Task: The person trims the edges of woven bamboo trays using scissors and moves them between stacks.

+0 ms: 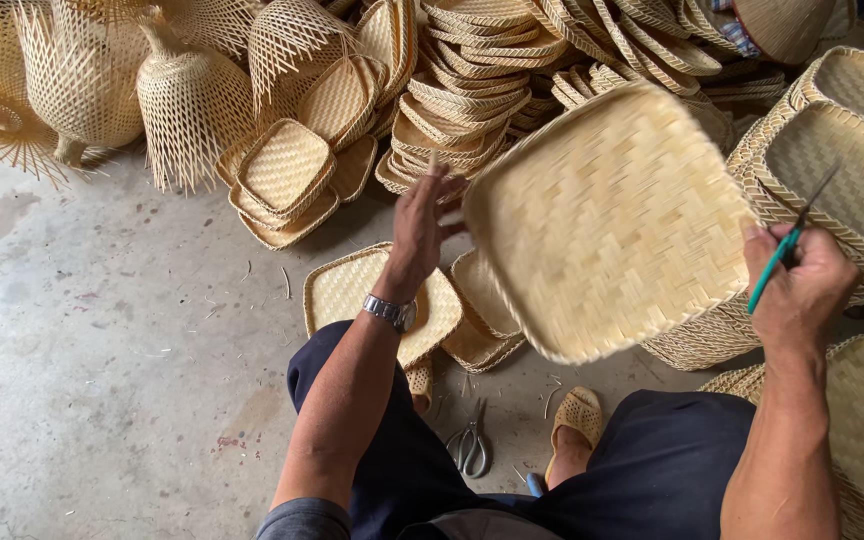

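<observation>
A square woven bamboo tray [607, 220] is held up, bottom side towards me and blurred by motion. My left hand [422, 225], with a metal watch on the wrist, holds the tray's left edge with fingers spread. My right hand [797, 280] grips the tray's right edge and also holds a thin tool with a green handle [782, 255], whose dark tip points up to the right.
Stacks of woven trays [472, 80] and open-weave bamboo lampshades [187, 100] fill the back. More trays lie at the right [852, 170] and before my knees [342, 290]. Scissors [470, 448] lie on the concrete floor [102, 330] by my sandalled foot [577, 415].
</observation>
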